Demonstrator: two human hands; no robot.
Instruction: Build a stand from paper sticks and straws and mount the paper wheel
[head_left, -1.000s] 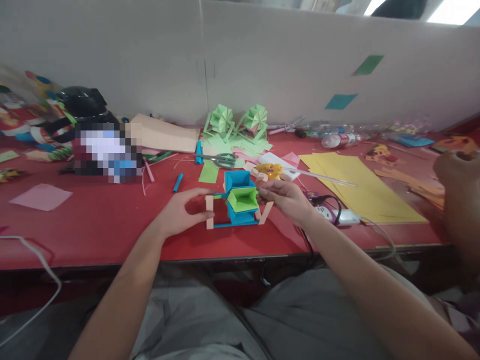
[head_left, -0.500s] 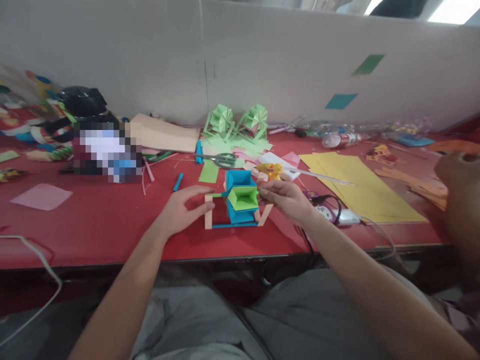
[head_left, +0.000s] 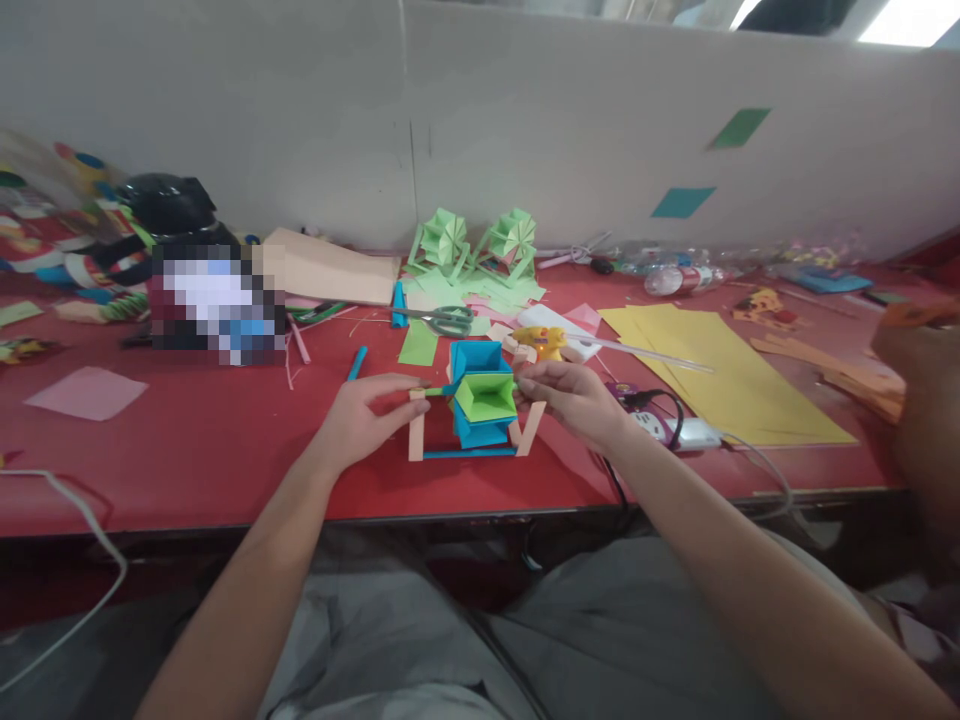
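Note:
A blue and green folded paper wheel [head_left: 484,395] sits on a paper stand [head_left: 416,428] with peach legs and a blue bar along its base. At the stand's left side, the thumb and fingers of my left hand [head_left: 369,418] pinch the green axle [head_left: 436,391] by the top of the peach leg. My right hand [head_left: 574,402] closes its fingertips on the axle's other end, right of the wheel; that end is mostly hidden by the fingers. Behind my right hand lies a yellow glue gun [head_left: 541,342] with a clear glue stick in it.
Scissors [head_left: 450,320] and a blue paper roll [head_left: 358,363] lie behind. Two green paper wheels [head_left: 514,240] stand by the wall. At right are a power strip [head_left: 686,432], yellow sheets [head_left: 727,370] and another person's blurred hand [head_left: 919,350].
My hands and the paper wheel hold nearly the same place. The other person's hand at the far right has lowered slightly.

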